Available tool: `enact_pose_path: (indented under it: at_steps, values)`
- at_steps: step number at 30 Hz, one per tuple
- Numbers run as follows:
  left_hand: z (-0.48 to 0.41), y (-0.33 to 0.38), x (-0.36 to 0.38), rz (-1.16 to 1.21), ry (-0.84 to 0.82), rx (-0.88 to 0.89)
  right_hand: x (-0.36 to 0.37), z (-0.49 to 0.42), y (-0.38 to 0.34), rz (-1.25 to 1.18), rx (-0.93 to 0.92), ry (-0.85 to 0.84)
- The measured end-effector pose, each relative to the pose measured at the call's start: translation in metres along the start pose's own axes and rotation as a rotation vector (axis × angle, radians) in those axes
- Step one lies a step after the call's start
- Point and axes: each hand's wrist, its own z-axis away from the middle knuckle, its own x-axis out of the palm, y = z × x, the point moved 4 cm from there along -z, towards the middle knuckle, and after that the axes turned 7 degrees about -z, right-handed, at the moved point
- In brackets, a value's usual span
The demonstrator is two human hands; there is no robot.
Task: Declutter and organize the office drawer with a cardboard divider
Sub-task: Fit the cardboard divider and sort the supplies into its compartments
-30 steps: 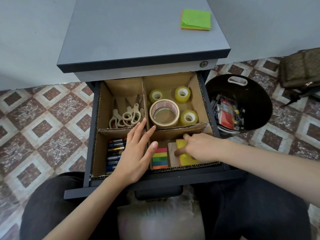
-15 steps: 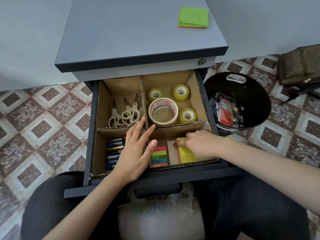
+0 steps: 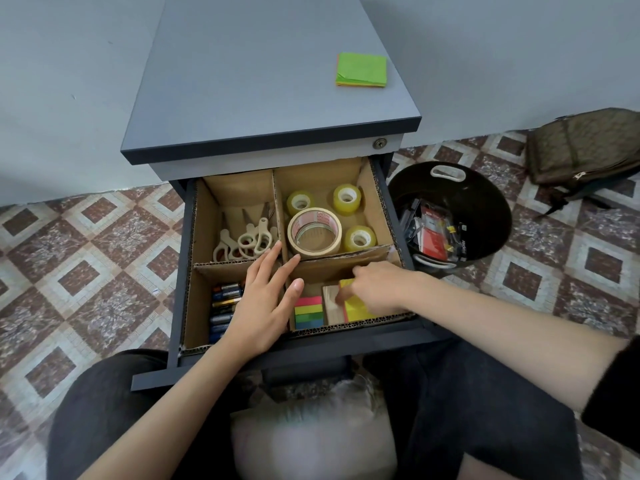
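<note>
Scissors (image 3: 247, 239) lie left of tapes (image 3: 314, 236); batteries (image 3: 224, 303), seemingly, before scissors.

- My left hand (image 3: 266, 299) and right hand (image 3: 377, 289) are bare, and so are both forearms up to the elbow.
- A black sleeve (image 3: 613, 386) covers my right upper arm, ending in a plain straight edge.
- I wear dark, faintly speckled trousers (image 3: 485, 410) on both legs.
- Pale, whitish cloth (image 3: 311, 438), blurred, lies between my thighs.

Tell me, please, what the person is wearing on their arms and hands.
The left hand and right hand are bare, with no gloves, rings or watch. The left forearm shows no sleeve; the right forearm is bare up to a black sleeve.
</note>
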Motion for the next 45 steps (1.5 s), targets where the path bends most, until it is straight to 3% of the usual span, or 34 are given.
enact_pose_path:
  at_steps: [10,19,23,27,37,41,45]
  values:
    - [-0.001,-0.001,0.0,-0.019,-0.008,0.0,-0.005,0.003,0.001,-0.188,0.062,0.006]
    - [0.001,0.002,-0.002,-0.028,-0.02,0.001,-0.013,0.026,0.009,-0.327,0.064,0.335]
    - [-0.006,0.002,-0.015,-0.197,-0.023,-0.063,-0.033,0.04,0.012,-0.389,0.041,0.499]
    - [-0.037,0.02,-0.054,-0.133,0.121,-0.006,-0.072,0.057,0.027,-0.499,0.033,0.689]
    - [-0.15,0.103,-0.126,-0.154,0.246,0.212,-0.17,0.089,0.106,-0.629,0.172,1.046]
    - [-0.213,0.128,-0.138,-0.253,0.164,0.208,-0.184,0.091,0.143,-0.667,0.234,1.134]
    - [-0.265,0.146,-0.133,-0.462,0.016,0.285,-0.18,0.083,0.166,-0.686,0.247,1.104]
